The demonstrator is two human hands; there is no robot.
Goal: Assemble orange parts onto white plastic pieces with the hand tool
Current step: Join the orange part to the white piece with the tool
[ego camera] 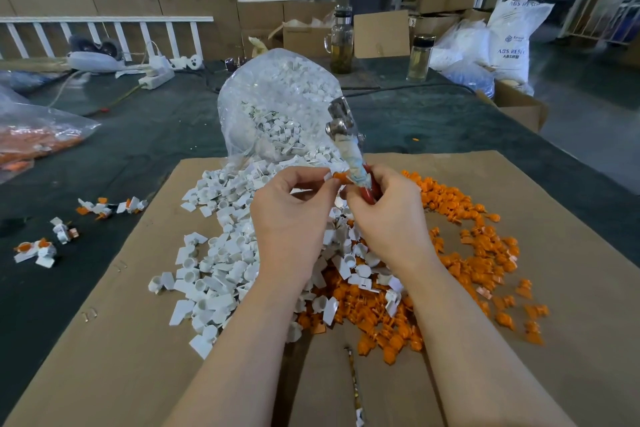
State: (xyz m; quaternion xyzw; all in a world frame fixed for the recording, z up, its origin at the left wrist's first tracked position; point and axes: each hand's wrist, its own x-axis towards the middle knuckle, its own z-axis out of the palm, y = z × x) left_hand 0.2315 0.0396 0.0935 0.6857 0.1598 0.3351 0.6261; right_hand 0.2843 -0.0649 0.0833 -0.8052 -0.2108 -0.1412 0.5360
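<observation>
- Far left, on the dark table cover (114,149): a clear bag of orange parts (38,142), lying flat and partly cut off by the frame edge.
- Left of the cardboard sheet (571,253): small scattered clusters of finished pieces (36,250), white with orange fitted in.
- On the cardboard's left half: a loose heap of white plastic pieces (214,263), spilling from the mouth of a clear bag (277,100) that stands behind it.
- Centre, raised above the heap: left hand (291,218), fingers curled, pinching a white piece with an orange part (337,177) at thumb and fingertip.
- Just beside it: right hand (388,215), fingers wrapped round the red handle of the hand tool (349,152). Tool is tilted up and away, its metal head above both hands; the shaft is bound in pale tape. The shaft touches the pinched part.
- Right half of the cardboard: a spread of loose orange parts (481,246), curving round below the right forearm.
- Back of the table: two glass bottles (341,42).
</observation>
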